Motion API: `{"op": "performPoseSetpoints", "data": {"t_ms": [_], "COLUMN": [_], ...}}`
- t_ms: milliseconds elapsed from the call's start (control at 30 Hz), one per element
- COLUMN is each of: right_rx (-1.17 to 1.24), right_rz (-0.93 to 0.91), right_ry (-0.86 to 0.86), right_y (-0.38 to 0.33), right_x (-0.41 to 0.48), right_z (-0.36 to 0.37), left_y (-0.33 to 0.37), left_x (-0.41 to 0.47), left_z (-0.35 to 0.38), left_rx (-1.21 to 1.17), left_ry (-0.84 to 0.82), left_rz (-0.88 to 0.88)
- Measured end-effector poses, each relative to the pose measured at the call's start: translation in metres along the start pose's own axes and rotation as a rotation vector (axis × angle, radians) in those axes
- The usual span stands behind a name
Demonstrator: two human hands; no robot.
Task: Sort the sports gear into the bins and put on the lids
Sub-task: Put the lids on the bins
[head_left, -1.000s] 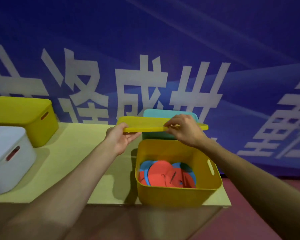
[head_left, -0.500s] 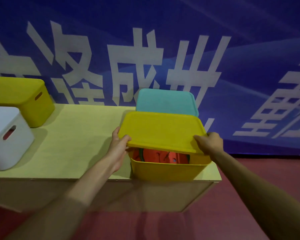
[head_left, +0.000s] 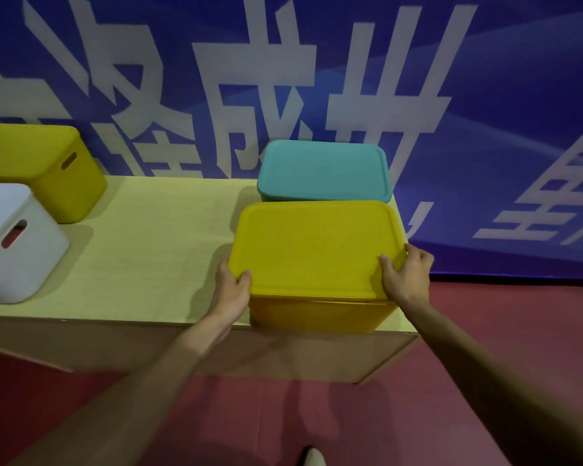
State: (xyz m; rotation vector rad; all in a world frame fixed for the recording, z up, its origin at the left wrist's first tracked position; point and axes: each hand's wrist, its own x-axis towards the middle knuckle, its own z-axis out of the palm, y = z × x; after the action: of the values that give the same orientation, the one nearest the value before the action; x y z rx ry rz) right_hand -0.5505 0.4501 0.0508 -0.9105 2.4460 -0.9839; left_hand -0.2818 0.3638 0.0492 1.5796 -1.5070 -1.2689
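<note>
A yellow lid [head_left: 317, 247] lies flat on the yellow bin [head_left: 320, 316] at the table's near right corner and hides what is inside. My left hand [head_left: 231, 289] grips the lid's near left corner, thumb on top. My right hand [head_left: 406, 279] grips its near right corner in the same way. Right behind this bin stands a teal bin [head_left: 323, 171] with its lid on.
On the left of the pale yellow table [head_left: 155, 250] stand a lidded white bin [head_left: 14, 243] and, behind it, a lidded yellow bin [head_left: 44, 169]. A blue banner with white characters forms the back wall. The floor is red, and the table's right edge runs just past the bins.
The yellow lid came down from above the open bin and now sits flat on it, covering the red and blue gear. Both hands slid to the lid's near corners.
</note>
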Motion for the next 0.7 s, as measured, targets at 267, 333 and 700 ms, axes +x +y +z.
{"op": "performPoseSetpoints", "data": {"t_ms": [267, 333, 700], "right_rx": [-0.018, -0.032, -0.116], "right_rz": [0.019, 0.012, -0.030], "right_ry": [-0.011, -0.008, 0.064], "right_y": [0.009, 0.011, 0.023], "right_x": [0.005, 0.005, -0.002], "right_z": [0.001, 0.003, 0.012], "left_y": [-0.013, -0.016, -0.022], "left_x": [0.007, 0.009, 0.013], "left_z": [0.014, 0.014, 0.017], "left_rx": [0.049, 0.096, 0.262], "left_ry": [0.039, 0.026, 0.025], "left_rz": [-0.005, -0.001, 0.013]}}
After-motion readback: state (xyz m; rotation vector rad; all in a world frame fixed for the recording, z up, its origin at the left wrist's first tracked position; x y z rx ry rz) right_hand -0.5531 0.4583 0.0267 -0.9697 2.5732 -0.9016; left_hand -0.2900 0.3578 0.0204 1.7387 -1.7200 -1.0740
